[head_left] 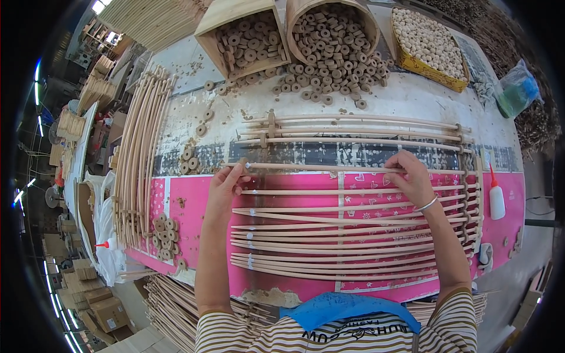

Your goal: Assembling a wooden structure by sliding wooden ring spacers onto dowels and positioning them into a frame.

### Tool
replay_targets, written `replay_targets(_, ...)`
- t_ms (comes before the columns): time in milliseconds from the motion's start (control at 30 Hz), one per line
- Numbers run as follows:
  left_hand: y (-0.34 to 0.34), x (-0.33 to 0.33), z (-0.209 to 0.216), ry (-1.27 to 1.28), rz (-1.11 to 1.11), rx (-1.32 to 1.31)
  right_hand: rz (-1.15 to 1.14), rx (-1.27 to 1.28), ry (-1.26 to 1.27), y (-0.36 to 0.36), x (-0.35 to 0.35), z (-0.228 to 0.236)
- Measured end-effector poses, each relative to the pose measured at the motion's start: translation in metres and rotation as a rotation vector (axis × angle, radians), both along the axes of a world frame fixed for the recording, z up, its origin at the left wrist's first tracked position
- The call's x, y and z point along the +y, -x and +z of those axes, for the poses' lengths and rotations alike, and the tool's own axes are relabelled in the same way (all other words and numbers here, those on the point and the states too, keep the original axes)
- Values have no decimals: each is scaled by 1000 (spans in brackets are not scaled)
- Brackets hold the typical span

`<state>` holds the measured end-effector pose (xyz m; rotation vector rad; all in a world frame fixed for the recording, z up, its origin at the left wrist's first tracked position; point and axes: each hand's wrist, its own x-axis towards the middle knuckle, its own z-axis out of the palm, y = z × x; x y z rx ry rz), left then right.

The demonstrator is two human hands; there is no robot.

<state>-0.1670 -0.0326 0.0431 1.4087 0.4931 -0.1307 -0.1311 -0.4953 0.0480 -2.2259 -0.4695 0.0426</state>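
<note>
A long thin wooden rod (pixel 318 168) lies crosswise in front of me, with a white blob near its left end. My left hand (pixel 225 183) is closed at that end, thumb and fingers pinching beside a small wooden ring (pixel 243 161) on the rod. Further right, my right hand (pixel 410 178) grips the same rod, its fingers bent round it. Several parallel rods (pixel 329 236) lie nearer me, many with white dabs near their left tips. Beyond the held rod, other rods (pixel 353 132) have rings near their left ends. Wooden rings (pixel 465 203) line the right ends.
A wooden box (pixel 207 26) and a round tub (pixel 376 35) of wooden rings stand at the back, rings spilling out. A yellow basket (pixel 432 79) holds pale beads. White glue bottles stand at right (pixel 497 201) and left (pixel 110 253). Finished-looking rods (pixel 141 153) are bundled at left.
</note>
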Motion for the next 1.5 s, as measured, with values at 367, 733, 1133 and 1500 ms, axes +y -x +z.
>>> replay_targets(367,-7,-8,-5,66,17,-16,-7,-228,96,-7,4,2)
replay_targets(733,-7,-7,-10,44,-15,-19,37,-237,183,-16,5,-5)
replay_targets(1133,-12,-24,22,-1256,-197,-561,-4,-106,89,-20,0,-12)
replay_targets(1500,-29,-25,-6,-1377,-354,-570,-11,-230,159,-28,2,-23)
